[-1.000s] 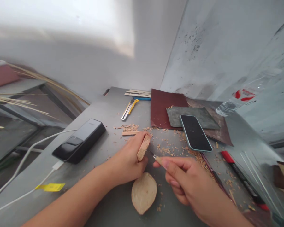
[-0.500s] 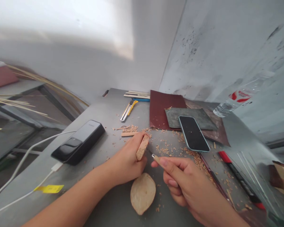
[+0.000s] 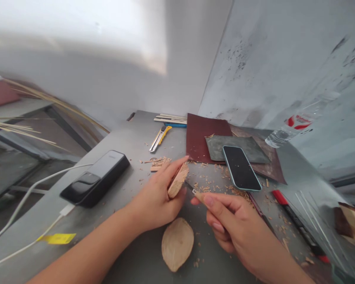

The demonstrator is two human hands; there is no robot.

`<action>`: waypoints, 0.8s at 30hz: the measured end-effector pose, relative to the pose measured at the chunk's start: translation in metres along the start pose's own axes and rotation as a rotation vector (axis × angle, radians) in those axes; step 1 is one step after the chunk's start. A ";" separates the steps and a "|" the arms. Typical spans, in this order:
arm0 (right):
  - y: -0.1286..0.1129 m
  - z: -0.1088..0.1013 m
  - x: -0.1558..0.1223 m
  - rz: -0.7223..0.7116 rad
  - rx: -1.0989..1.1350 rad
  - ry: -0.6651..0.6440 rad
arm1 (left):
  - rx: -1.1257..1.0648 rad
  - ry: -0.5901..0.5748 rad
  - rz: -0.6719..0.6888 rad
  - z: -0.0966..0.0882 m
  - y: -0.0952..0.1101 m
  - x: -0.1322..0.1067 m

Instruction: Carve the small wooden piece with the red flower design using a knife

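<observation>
My left hand (image 3: 155,197) is closed around a small flat piece of wood (image 3: 178,181), held tilted above the grey table (image 3: 121,134). My right hand (image 3: 229,223) grips a small carving knife (image 3: 195,192) by its pale wooden handle, with the thin blade touching the wood piece's lower edge. Below both hands a leaf-shaped wooden carving (image 3: 177,243) lies flat on the table. Wood shavings (image 3: 213,185) are scattered around the hands.
A black power bank (image 3: 96,177) with a white cable lies at the left. A phone (image 3: 241,167) rests on sandpaper sheets (image 3: 205,138). A yellow utility knife (image 3: 159,138) and wooden sticks (image 3: 171,117) lie further back. A plastic bottle (image 3: 296,126) lies at right, a red-and-black pen (image 3: 296,223) below it.
My left index finger has stretched out along the wood piece, which now sits slightly higher. The knife blade has moved a little against the wood's edge. The view shifted slightly.
</observation>
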State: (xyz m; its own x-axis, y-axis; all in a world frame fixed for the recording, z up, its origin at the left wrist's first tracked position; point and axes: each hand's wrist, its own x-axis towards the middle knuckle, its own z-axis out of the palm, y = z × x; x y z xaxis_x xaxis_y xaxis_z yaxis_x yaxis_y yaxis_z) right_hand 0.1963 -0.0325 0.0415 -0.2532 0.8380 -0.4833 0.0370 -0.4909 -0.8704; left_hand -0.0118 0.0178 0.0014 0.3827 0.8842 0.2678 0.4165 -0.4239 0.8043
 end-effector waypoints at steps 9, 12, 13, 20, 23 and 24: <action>-0.009 -0.011 -0.004 -0.062 -0.283 -0.028 | -0.063 -0.151 0.036 0.001 -0.009 -0.003; -0.013 -0.013 -0.009 -0.334 -0.670 0.052 | -0.086 -0.188 0.015 0.000 -0.005 -0.003; -0.014 -0.013 -0.010 -0.402 -0.741 0.069 | -0.097 -0.189 -0.001 0.001 -0.004 -0.003; -0.007 -0.006 -0.010 -0.104 -0.390 0.033 | -0.128 -0.202 -0.027 0.001 0.000 -0.004; -0.005 -0.004 -0.008 0.110 -0.094 -0.020 | -0.137 -0.187 -0.032 0.002 0.000 -0.004; -0.006 -0.003 -0.008 0.089 -0.124 -0.016 | -0.136 -0.186 -0.038 0.002 -0.001 -0.004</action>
State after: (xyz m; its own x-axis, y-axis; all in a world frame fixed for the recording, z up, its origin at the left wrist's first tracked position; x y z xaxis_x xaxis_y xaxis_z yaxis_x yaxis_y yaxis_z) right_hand 0.2014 -0.0355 0.0499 -0.2586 0.7880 -0.5587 0.1793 -0.5292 -0.8294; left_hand -0.0120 0.0144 -0.0012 0.5197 0.8421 0.1440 0.3236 -0.3500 0.8791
